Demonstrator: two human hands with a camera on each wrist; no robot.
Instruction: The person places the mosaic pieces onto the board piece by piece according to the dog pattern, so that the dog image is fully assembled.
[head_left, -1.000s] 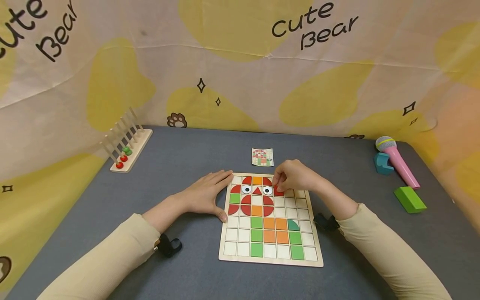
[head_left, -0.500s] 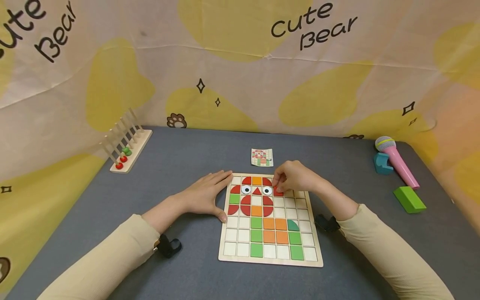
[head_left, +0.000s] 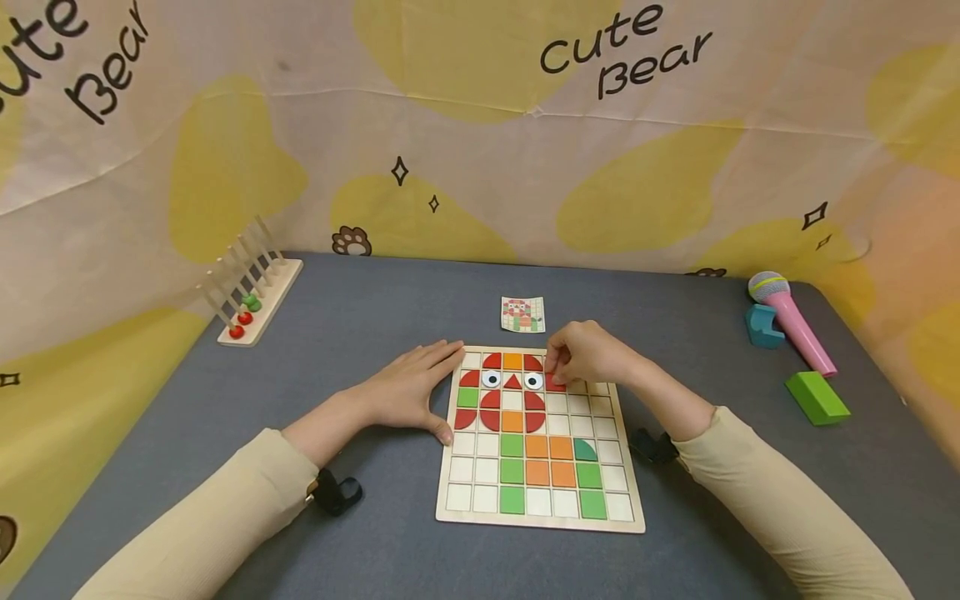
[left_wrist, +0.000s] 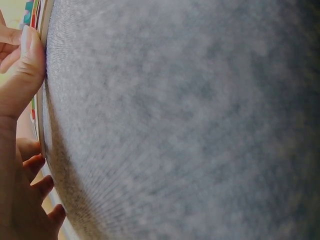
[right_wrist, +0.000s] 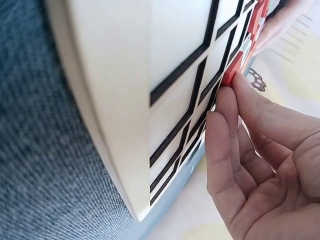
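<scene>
Seating a red tile (head_left: 556, 383) in the board (head_left: 540, 521) cell under its pinching fingertips, the right hand (head_left: 592, 354) probably needs a flat press next, while the left hand (head_left: 408, 392) lies open, bracing the board's edge.

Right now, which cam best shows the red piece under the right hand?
Right wrist: the red piece is close up, fingertips pinching its edge on the puzzle board. Head view shows only a sliver beneath the right hand. Left wrist doesn't show it.
</scene>
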